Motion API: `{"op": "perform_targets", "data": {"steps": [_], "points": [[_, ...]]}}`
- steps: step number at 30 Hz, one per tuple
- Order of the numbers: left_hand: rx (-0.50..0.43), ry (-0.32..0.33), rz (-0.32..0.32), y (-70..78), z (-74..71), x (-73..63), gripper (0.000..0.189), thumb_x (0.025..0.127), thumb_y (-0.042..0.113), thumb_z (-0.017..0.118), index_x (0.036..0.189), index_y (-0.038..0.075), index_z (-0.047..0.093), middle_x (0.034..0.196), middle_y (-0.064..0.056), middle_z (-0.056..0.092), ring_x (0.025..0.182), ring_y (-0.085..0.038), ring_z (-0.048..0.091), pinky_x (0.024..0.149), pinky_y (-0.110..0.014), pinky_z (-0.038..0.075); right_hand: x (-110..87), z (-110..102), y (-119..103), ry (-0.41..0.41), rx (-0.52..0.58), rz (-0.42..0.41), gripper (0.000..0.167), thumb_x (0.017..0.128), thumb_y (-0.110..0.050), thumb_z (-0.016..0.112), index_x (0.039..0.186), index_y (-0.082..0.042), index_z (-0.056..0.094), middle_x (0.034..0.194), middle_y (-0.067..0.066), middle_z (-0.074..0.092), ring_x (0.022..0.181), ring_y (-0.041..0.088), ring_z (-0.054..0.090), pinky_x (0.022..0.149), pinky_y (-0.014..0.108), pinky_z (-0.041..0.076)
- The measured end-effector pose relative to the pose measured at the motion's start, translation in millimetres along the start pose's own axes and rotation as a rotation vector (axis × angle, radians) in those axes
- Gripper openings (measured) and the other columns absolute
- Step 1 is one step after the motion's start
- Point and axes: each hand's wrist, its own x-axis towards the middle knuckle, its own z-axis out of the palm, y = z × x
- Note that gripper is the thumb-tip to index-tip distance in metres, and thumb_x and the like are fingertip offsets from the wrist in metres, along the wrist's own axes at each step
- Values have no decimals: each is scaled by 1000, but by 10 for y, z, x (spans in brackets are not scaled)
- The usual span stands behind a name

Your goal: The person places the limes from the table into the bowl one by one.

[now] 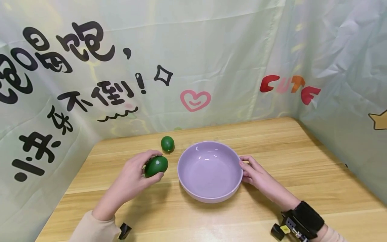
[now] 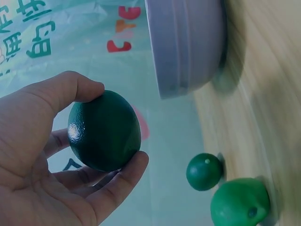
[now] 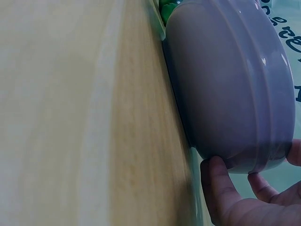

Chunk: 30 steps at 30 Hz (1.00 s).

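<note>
My left hand (image 1: 133,178) holds a dark green, egg-shaped avocado (image 1: 156,166) with pebbled skin, raised above the table to the left of the bowl. In the left wrist view, thumb and fingers curl round this avocado (image 2: 104,132). A wide lilac bowl (image 1: 211,173) stands upright on the table, nothing inside it. Its right side is gripped by my right hand (image 1: 255,174), thumb at the rim and fingers against the outer wall (image 3: 225,84). Behind the left hand lies a small round green lime (image 1: 167,144). Beside that lime, a brighter green fruit (image 2: 240,202) shows in the left wrist view.
The wooden table (image 1: 272,144) meets a printed pale curtain (image 1: 229,60) at the back and sides. Black wrist gear (image 1: 303,218) is strapped on the right forearm, and a small black part (image 1: 125,231) juts out by the left sleeve.
</note>
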Motion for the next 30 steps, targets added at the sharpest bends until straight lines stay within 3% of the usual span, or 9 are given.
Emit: {"op": "perform_targets", "data": {"steps": [11, 21, 30], "points": [[-77, -48, 72, 176, 95, 125, 50, 85, 19, 88, 131, 16, 67, 116, -4, 75, 97, -15, 70, 78, -29, 60, -3, 2, 2, 4, 0, 4, 53, 117, -38, 40, 152, 1, 33, 160, 32, 40, 133, 34, 63, 107, 27, 55], [-102, -94, 150, 307, 245, 232, 48, 84, 18, 86, 128, 18, 67, 115, 0, 72, 97, -12, 68, 83, -31, 61, 4, -6, 6, 0, 3, -1, 53, 117, -38, 40, 152, 1, 33, 159, 33, 40, 132, 34, 63, 107, 28, 55], [-73, -180, 131, 467, 412, 312, 52, 87, 23, 83, 136, 20, 65, 120, -7, 70, 98, -18, 69, 81, -30, 60, 12, 1, 16, -10, 3, -5, 54, 118, -38, 40, 153, 2, 32, 160, 33, 39, 131, 32, 64, 104, 24, 55]]}}
